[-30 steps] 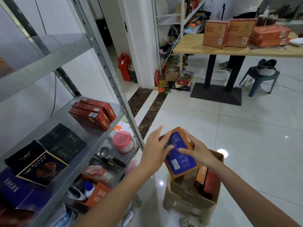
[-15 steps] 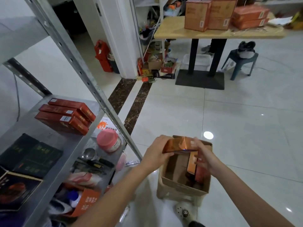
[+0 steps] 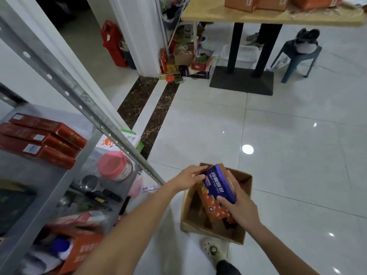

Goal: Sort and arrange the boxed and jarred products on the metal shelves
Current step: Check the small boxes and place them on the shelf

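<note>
Box [image 3: 218, 186] blue-and-orange, tilted over carton [image 3: 210, 234]; left hand [image 3: 188, 178], right hand [image 3: 238, 212] both grasping it.

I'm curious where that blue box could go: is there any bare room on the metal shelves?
For the blue box, the upper shelf in view has a bare patch between the three red boxes and the dark boxes nearer the camera. The lower shelf is crowded: pink-lidded jar, screwdrivers and packets leave little room.
</note>
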`<state>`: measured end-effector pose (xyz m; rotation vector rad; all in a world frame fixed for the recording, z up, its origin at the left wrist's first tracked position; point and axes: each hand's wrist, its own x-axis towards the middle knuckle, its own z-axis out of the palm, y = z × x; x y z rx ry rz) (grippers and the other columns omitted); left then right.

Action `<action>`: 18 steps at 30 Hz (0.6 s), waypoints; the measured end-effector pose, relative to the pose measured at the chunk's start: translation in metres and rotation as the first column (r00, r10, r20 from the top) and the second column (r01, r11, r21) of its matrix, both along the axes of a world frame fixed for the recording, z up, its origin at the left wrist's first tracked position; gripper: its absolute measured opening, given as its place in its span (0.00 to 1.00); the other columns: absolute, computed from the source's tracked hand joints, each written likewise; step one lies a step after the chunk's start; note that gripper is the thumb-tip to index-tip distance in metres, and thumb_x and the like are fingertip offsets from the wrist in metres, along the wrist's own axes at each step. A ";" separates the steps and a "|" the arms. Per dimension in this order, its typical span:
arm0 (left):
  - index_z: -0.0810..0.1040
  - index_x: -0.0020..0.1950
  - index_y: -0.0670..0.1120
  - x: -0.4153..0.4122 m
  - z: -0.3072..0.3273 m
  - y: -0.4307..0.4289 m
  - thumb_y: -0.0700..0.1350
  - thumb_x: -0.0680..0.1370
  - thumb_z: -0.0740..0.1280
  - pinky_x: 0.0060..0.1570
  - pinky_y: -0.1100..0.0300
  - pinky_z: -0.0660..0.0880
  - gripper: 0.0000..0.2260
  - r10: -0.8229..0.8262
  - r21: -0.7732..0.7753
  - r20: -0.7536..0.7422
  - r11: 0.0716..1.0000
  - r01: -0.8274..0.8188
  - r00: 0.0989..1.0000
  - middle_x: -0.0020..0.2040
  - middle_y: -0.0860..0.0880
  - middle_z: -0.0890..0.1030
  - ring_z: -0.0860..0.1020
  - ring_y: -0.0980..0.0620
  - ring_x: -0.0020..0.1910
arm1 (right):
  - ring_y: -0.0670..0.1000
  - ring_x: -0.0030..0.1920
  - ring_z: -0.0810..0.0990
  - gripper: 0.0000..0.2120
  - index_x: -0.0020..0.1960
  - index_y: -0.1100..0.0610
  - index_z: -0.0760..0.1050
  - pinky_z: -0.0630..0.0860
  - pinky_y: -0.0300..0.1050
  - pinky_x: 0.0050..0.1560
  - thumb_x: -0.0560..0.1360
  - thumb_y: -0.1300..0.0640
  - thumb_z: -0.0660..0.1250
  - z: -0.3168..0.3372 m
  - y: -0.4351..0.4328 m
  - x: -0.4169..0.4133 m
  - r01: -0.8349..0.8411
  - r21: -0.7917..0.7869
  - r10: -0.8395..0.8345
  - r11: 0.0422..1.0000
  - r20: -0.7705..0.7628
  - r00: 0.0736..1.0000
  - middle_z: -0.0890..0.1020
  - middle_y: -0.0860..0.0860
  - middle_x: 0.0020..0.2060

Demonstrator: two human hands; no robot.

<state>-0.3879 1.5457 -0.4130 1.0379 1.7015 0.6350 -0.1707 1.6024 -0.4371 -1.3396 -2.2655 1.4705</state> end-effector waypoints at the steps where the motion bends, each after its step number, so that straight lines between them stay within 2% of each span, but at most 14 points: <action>1: 0.66 0.75 0.48 0.002 -0.014 0.003 0.48 0.83 0.61 0.63 0.69 0.65 0.20 0.013 0.002 -0.204 1.000 -0.013 0.979 0.71 0.48 0.69 0.69 0.53 0.68 | 0.37 0.54 0.77 0.37 0.71 0.24 0.42 0.77 0.38 0.48 0.74 0.35 0.65 -0.012 -0.005 -0.001 0.056 0.027 -0.056 0.998 0.036 0.998 0.70 0.27 0.59; 3: 0.56 0.79 0.48 0.007 -0.040 0.004 0.50 0.84 0.57 0.72 0.56 0.56 0.24 0.015 -0.077 -0.506 0.995 -0.063 0.862 0.78 0.45 0.58 0.55 0.46 0.77 | 0.47 0.58 0.78 0.33 0.74 0.30 0.46 0.78 0.46 0.52 0.77 0.39 0.63 -0.036 -0.016 -0.006 0.134 0.037 -0.137 0.990 0.104 0.985 0.75 0.42 0.65; 5: 0.45 0.80 0.49 0.010 -0.064 0.002 0.54 0.84 0.51 0.76 0.52 0.47 0.27 -0.059 -0.178 -0.655 0.981 -0.078 0.754 0.81 0.47 0.46 0.44 0.46 0.79 | 0.51 0.60 0.77 0.32 0.76 0.35 0.48 0.77 0.50 0.55 0.79 0.41 0.62 -0.053 -0.023 -0.015 0.176 0.019 -0.177 0.984 0.139 0.974 0.74 0.49 0.66; 9: 0.37 0.79 0.50 0.015 -0.104 -0.002 0.55 0.84 0.47 0.76 0.51 0.42 0.27 -0.076 -0.163 -0.759 0.984 -0.076 0.647 0.80 0.48 0.39 0.39 0.47 0.79 | 0.56 0.62 0.75 0.34 0.79 0.43 0.47 0.75 0.52 0.55 0.79 0.49 0.63 -0.082 -0.025 -0.043 0.278 0.025 -0.278 0.960 0.180 0.944 0.67 0.54 0.71; 12: 0.31 0.75 0.51 0.016 -0.123 0.002 0.54 0.84 0.44 0.75 0.52 0.36 0.26 -0.075 -0.137 -0.792 0.989 -0.056 0.607 0.79 0.49 0.35 0.37 0.48 0.78 | 0.61 0.60 0.76 0.33 0.79 0.51 0.48 0.76 0.53 0.53 0.80 0.52 0.62 -0.105 -0.026 -0.058 0.301 0.110 -0.320 0.947 0.300 0.898 0.66 0.60 0.68; 14: 0.36 0.77 0.49 0.019 -0.131 0.005 0.54 0.83 0.43 0.75 0.51 0.37 0.26 -0.072 -0.122 -0.817 0.991 -0.049 0.572 0.79 0.48 0.40 0.40 0.47 0.78 | 0.61 0.59 0.75 0.34 0.79 0.53 0.49 0.76 0.55 0.56 0.80 0.53 0.62 -0.120 -0.027 -0.064 0.284 0.183 -0.335 0.941 0.399 0.854 0.67 0.62 0.66; 16: 0.51 0.79 0.45 0.025 -0.137 0.006 0.53 0.83 0.46 0.77 0.48 0.45 0.26 -0.060 -0.097 -0.838 0.994 -0.040 0.543 0.79 0.45 0.53 0.52 0.45 0.78 | 0.64 0.61 0.74 0.35 0.79 0.57 0.54 0.73 0.58 0.59 0.77 0.55 0.67 -0.136 -0.028 -0.072 0.247 0.233 -0.332 0.940 0.468 0.819 0.70 0.66 0.65; 18: 0.58 0.78 0.42 0.029 -0.147 0.004 0.53 0.82 0.49 0.75 0.50 0.48 0.27 -0.042 -0.070 -0.842 0.997 -0.032 0.538 0.78 0.44 0.58 0.57 0.44 0.77 | 0.68 0.58 0.75 0.37 0.76 0.60 0.61 0.73 0.62 0.56 0.72 0.58 0.74 -0.154 -0.029 -0.083 0.250 0.255 -0.347 0.934 0.483 0.804 0.73 0.69 0.59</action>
